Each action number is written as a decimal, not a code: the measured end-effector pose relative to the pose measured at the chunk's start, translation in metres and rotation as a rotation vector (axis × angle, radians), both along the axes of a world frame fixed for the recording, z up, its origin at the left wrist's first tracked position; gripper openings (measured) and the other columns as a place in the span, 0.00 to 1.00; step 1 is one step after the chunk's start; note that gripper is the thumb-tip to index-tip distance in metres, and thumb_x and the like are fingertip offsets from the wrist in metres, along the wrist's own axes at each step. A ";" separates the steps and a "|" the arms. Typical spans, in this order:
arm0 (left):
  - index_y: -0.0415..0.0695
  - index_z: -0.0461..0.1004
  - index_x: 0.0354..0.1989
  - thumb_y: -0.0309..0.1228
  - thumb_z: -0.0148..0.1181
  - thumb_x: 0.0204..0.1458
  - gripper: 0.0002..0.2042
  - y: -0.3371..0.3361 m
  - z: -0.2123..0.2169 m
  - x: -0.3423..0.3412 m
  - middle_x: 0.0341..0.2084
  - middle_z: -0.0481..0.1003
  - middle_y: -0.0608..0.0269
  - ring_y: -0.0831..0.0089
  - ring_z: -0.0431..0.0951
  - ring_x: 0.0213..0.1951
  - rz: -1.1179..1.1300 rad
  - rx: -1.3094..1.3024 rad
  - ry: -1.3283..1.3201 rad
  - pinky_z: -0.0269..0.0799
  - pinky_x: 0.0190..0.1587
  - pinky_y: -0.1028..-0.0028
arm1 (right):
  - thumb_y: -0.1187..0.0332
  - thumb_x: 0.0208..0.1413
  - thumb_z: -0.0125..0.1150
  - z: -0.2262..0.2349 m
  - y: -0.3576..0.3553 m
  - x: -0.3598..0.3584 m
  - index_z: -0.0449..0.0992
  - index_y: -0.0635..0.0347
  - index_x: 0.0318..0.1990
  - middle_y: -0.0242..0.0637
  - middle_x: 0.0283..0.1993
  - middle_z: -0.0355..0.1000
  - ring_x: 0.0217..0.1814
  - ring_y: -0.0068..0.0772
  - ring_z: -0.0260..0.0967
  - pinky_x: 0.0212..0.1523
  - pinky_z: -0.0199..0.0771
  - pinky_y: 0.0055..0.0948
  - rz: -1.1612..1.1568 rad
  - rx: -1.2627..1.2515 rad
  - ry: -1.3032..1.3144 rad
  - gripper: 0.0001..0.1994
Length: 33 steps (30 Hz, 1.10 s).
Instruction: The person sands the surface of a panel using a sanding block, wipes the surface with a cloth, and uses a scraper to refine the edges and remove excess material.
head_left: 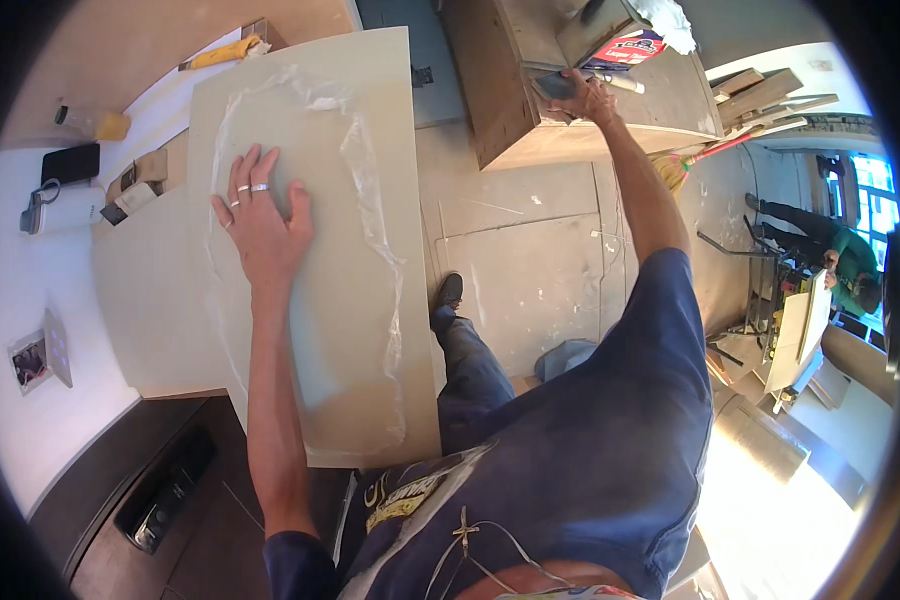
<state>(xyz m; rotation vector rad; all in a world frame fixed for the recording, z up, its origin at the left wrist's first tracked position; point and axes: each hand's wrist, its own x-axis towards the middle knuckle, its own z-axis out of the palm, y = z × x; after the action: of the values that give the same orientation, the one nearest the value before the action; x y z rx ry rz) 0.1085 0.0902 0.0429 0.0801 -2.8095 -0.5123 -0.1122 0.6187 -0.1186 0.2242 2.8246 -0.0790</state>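
Note:
A large beige panel (315,200) lies in front of me, with a wavy whitish band (370,200) running round near its edges. On its upper half my left hand (262,215) rests flat, fingers spread, rings on some of them. My right arm reaches far out to a wooden cabinet box (550,140). There my right hand (592,100) is closed on a small dark grey flat piece (553,87); its exact kind is not clear. Beside that hand are a white tube-like thing (625,84) and a red and blue container (630,47).
Behind the panel lie a yellow tool (222,53), a jar (110,124), a black phone-like slab (70,164) and a white bottle (65,212). A broom (675,170) and wooden boards (760,95) stand right. A co-worker in green (850,265) holds a panel (795,330).

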 end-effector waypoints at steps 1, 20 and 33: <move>0.51 0.69 0.67 0.38 0.58 0.59 0.25 0.000 0.000 -0.001 0.71 0.66 0.61 0.58 0.57 0.76 -0.003 -0.003 0.002 0.33 0.76 0.37 | 0.25 0.32 0.73 0.010 0.004 -0.004 0.59 0.23 0.74 0.53 0.71 0.64 0.73 0.67 0.62 0.68 0.63 0.68 0.045 0.022 -0.069 0.56; 0.44 0.66 0.69 0.42 0.60 0.60 0.30 -0.014 -0.011 0.005 0.72 0.63 0.53 0.54 0.54 0.76 -0.041 -0.030 0.020 0.37 0.75 0.34 | 0.45 0.44 0.81 0.144 -0.259 0.522 0.75 0.42 0.69 0.63 0.67 0.59 0.67 0.63 0.60 0.66 0.66 0.54 -0.205 -0.655 0.439 0.41; 0.44 0.66 0.70 0.42 0.57 0.63 0.29 -0.013 -0.013 0.001 0.74 0.61 0.53 0.55 0.55 0.76 -0.070 -0.065 -0.010 0.36 0.75 0.35 | 0.43 0.41 0.81 0.185 -0.332 0.618 0.80 0.35 0.64 0.68 0.67 0.60 0.68 0.68 0.59 0.65 0.62 0.59 -0.363 -0.392 0.528 0.38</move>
<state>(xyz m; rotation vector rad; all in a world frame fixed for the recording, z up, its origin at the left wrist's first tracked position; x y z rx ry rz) 0.1095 0.0769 0.0300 -0.0291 -2.8437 -0.4374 0.5054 0.2870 0.0660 0.7087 3.1487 -0.8784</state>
